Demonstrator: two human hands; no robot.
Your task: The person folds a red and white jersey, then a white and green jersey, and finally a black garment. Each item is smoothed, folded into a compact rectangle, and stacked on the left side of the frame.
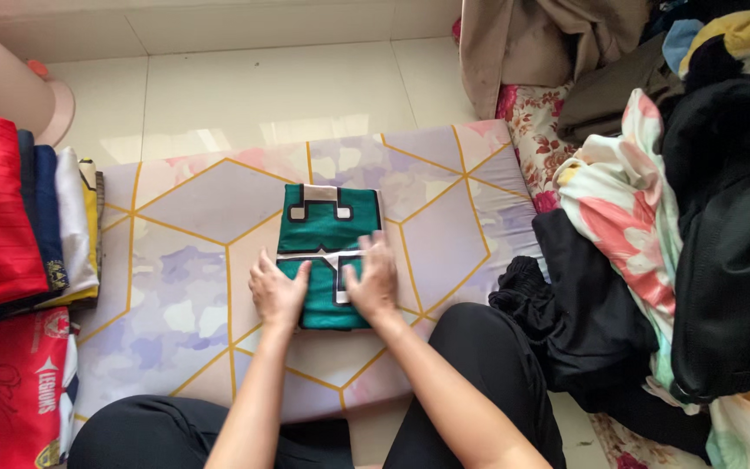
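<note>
A person seated on a tiled floor [245,78] presses both hands flat on a folded green garment [327,234] with white and black trim, which lies at the centre of a pale mat [184,260] patterned with gold-lined hexagons. The left hand [278,291] rests on the near left edge of the garment, its fingers [264,265] released and spread; the right hand [373,282] lies on the near right part, fingers likewise extended, grasping nothing. To the left stands a stack of folded shirts [19,217], red on top. To the right, a loose heap of clothes [696,217], black and floral, spills beside the mat.
</note>
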